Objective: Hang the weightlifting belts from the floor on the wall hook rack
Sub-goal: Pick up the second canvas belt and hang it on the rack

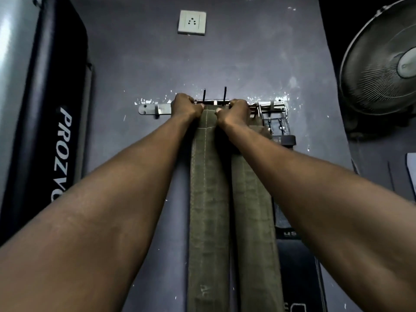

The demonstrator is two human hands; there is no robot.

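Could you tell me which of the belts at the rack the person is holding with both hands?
The olive green belt, gripped at its top by both hands; the black belt hangs untouched further right.

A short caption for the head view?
Both hands, left hand and right hand, hook an olive-green belt onto the steel wall rack.

Both hands hide the olive belt's (pixel 209 176) buckle; its lower end leaves the frame.
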